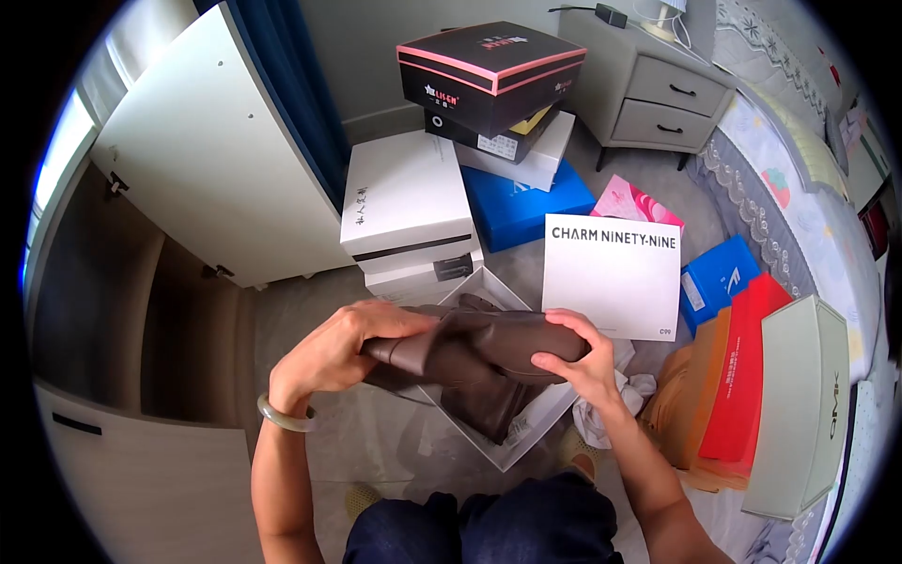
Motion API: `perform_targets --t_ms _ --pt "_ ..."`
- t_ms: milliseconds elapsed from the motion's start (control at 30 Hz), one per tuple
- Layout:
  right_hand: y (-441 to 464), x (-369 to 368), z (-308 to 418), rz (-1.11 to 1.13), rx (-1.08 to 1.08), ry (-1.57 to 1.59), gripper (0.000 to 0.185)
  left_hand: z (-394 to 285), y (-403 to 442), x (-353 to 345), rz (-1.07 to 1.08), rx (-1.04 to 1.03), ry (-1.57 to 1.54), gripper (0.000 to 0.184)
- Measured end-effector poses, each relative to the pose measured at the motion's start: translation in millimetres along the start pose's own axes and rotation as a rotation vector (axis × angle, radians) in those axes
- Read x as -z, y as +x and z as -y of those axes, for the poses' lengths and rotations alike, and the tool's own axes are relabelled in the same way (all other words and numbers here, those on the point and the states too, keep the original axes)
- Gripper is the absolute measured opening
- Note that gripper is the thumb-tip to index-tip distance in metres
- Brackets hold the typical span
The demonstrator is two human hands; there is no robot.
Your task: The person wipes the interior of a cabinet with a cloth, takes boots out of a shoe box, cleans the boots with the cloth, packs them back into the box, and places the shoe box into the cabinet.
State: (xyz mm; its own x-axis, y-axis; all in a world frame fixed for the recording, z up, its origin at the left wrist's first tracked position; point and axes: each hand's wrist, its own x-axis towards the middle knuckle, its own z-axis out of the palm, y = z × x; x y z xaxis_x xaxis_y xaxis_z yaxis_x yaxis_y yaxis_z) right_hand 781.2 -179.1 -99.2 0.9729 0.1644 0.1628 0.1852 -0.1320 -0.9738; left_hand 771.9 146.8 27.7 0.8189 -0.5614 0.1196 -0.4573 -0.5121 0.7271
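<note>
A dark brown leather boot (470, 350) is held sideways between my two hands. My left hand (352, 343), with a bangle on its wrist, grips the folded left end. Around the rounded right end, the fingers and thumb of my right hand (581, 355) are closed. Below the boot lies an open white shoebox (540, 423), and more brown leather (481, 409) shows inside it, partly covered by the held boot. Behind the box a white lid (613, 282) marked CHARM NINETY-NINE stands tilted up.
Stacked shoeboxes (409, 202) stand ahead, with a black and pink box (493, 70) on top. An open cabinet (150, 310) is at the left. Red (742, 367) and pale green boxes (799, 404) stand by the bed (780, 188) at the right. Crumpled paper (611, 414) lies beside the open box.
</note>
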Motion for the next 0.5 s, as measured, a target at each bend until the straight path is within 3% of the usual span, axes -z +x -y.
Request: perform_targets --t_ms 67,233,300,333,433,467,500 --pt "5.8 3.8 3.2 -0.01 0.098 -0.077 0.051 1.7 -2.0 2.5 0.048 -0.071 0.337 0.076" --pt "10.6 6.2 4.9 -0.005 0.015 -0.007 0.049 8.8 -2.1 -11.1 -0.117 0.04 0.102 0.073" --pt "10.0 8.6 10.8 0.051 -0.182 0.123 0.047 7.3 -2.3 -12.8 -0.159 0.142 0.068 0.06" --pt "10.4 9.6 11.0 0.052 -0.182 0.121 0.047 6.9 -2.2 -11.5 -0.161 0.142 0.067 0.06" --pt "12.2 13.6 10.9 0.125 -0.3 0.236 0.045 8.7 1.2 -10.0 -0.216 0.26 -0.11 0.028" --pt "13.5 14.6 9.0 0.179 -0.357 0.234 0.045 11.2 3.3 -5.3 -0.217 0.259 -0.111 0.028" --pt "14.8 15.0 6.5 0.232 -0.413 0.233 0.044 15.2 6.5 3.5 -0.118 0.384 -0.09 0.029"
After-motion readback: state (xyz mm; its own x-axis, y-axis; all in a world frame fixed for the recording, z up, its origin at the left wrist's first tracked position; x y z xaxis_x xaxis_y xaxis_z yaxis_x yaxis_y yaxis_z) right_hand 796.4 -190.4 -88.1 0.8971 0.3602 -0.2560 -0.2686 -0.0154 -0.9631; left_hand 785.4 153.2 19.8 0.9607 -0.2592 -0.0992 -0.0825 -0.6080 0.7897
